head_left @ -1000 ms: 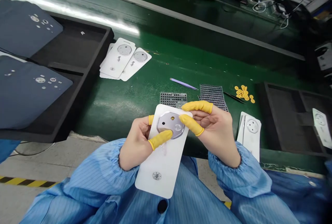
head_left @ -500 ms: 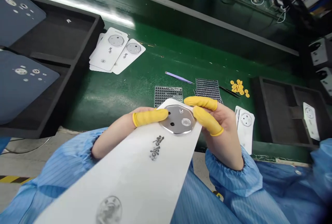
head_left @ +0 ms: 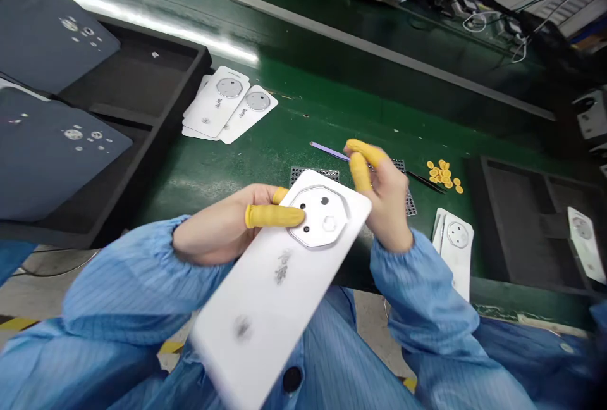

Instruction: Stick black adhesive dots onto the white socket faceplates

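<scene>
A green tabletop (head_left: 303,120) stretches over the room's dim background, with a left tray (head_left: 159,141) bearing dark covers (head_left: 52,157) and, across from it, a right tray (head_left: 521,214). The panel (head_left: 279,280) is tilted in front of the person at the near edge, its lower end blurred over the lap. The left hand (head_left: 234,217) grasps it near the top, thumb (head_left: 270,216) lying on the lens plate (head_left: 315,212). The right hand (head_left: 379,188) is just beyond the panel's top corner, index and thumb drawn together; whether these fingers (head_left: 360,174) pinch anything, I cannot tell. They partly cover the purple tweezers (head_left: 327,150) and a bead sheet (head_left: 410,204). Black tweezers (head_left: 427,183) lie beside yellow discs (head_left: 444,174)
</scene>
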{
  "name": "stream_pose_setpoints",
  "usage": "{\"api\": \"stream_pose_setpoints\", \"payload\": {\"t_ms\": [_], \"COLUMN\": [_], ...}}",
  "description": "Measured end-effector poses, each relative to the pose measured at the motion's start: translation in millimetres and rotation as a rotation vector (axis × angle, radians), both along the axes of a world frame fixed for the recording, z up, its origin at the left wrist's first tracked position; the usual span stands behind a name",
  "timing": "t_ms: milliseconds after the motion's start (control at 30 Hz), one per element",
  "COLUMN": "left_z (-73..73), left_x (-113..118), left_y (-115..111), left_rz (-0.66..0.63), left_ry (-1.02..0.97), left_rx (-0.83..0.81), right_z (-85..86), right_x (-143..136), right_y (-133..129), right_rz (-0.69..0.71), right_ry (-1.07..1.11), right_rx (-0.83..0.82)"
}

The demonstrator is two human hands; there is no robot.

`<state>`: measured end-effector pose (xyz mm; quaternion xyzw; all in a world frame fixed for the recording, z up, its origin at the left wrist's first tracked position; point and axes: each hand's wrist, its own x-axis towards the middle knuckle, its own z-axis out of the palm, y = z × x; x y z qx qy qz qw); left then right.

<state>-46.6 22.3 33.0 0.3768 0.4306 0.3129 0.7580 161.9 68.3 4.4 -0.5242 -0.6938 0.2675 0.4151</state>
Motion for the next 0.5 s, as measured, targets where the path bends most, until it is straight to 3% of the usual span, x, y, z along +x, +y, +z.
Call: {"api": "stream_pose_setpoints", "payload": {"t_ms": [33, 100, 200, 300, 400, 500], "left_z": [-4.2, -17.3, -44.1, -67.8, -81.0, -89.5], "left_x": [-9, -26, -49, -62, -69, -73], "left_y": [7, 21, 39, 45, 33, 7], "left_rz": [-0.042, -0.085, -0.119, -0.146, -0.074, -0.005], "left_ry": [0.024, 0.148, 0.579, 0.981, 1.073, 1.099], "left_rx": [-0.005, 0.048, 0.303, 0.570, 0.727, 0.963], "right_z": [-15.5, -45.0, -73.1, -79.1, -78.5, -82.0], "right_x": [4, 12, 23, 30, 36, 39], "right_y": [23, 69, 115, 127, 122, 120], "right_rz": [-0.013, -0.035, 0.004, 0.067, 0.131, 0.186], "right_ry": [-0.208, -0.556, -0.751, -0.755, -0.754, -0.707], "right_rx": [0.070, 0.061, 0.020, 0.066, 0.111, 0.150]}}
